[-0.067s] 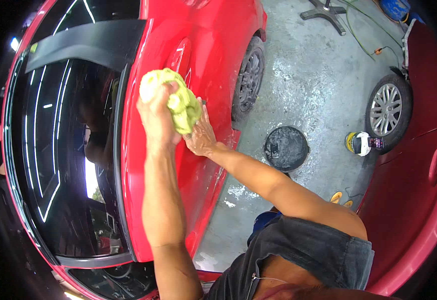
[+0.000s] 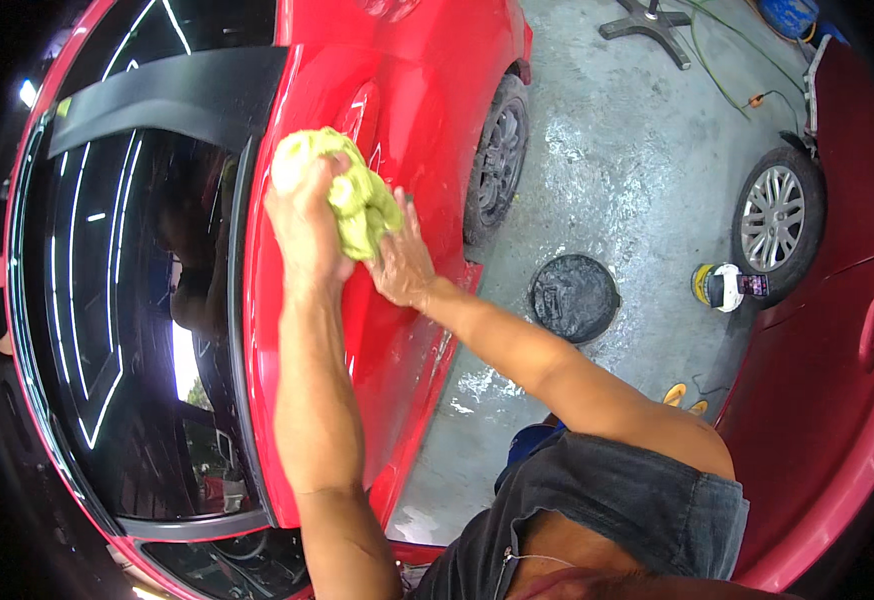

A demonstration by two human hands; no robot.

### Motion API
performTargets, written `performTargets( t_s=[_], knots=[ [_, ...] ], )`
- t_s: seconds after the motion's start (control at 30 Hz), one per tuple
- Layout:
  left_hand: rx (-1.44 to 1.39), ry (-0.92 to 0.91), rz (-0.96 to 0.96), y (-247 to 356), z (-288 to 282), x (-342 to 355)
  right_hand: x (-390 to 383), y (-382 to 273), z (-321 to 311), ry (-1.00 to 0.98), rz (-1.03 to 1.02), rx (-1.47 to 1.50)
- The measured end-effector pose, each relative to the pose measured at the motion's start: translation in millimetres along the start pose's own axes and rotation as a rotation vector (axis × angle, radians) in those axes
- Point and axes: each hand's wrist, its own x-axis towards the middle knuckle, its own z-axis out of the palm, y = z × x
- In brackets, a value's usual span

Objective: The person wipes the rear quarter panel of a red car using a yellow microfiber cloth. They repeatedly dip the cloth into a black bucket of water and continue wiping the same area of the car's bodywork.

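Note:
My left hand (image 2: 307,228) grips a bunched yellow-green cloth (image 2: 357,205) above the red car door (image 2: 382,360). Just right of it, my right hand (image 2: 404,265) rests against the door's outer side with its fingers stretched out. Cloth hangs partly over those fingers. A small dark edge shows by the right fingertips, too little to make out. Beyond the cloth is the red door handle (image 2: 361,112). The dark side window (image 2: 147,330) lies left of my arms.
A round black tub of water (image 2: 574,298) stands on the wet grey floor. To the right are a second red car (image 2: 827,330), its wheel (image 2: 777,220) and a yellow-and-white can (image 2: 722,287) with a phone beside it. A hose (image 2: 732,80) crosses the far floor.
My left hand and the cloth have shifted slightly left and away from me. My right hand has moved a little nearer to me along the door.

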Motion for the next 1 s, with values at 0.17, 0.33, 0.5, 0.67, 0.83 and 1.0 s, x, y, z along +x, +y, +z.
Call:
performTargets(
  t_s=[0.17, 0.33, 0.5, 0.67, 0.83, 1.0],
  knots=[
    [0.206, -0.013, 0.158, 35.6, 32.2, 68.3, 155.3, 71.5, -59.4, 0.305, -0.020, -0.292],
    [0.123, -0.021, 0.157, 47.5, 29.8, 123.6, 76.6, 42.2, -46.8, -0.002, -0.122, -0.156],
    [0.053, -0.016, 0.166, 68.6, 40.9, 143.8, 159.0, 76.4, -69.3, 0.163, -0.103, -0.214],
    [0.009, -0.062, 0.160, 75.5, 36.8, 153.4, 136.5, 80.5, -76.0, -0.011, -0.163, 0.069],
    [0.004, -0.079, 0.119, 68.0, 43.3, 154.2, 165.6, 76.4, -78.6, 0.011, -0.098, 0.208],
    [0.019, -0.126, 0.140, 73.8, 42.7, 153.7, 175.9, 68.6, -81.5, 0.013, -0.124, 0.305]
  ],
)
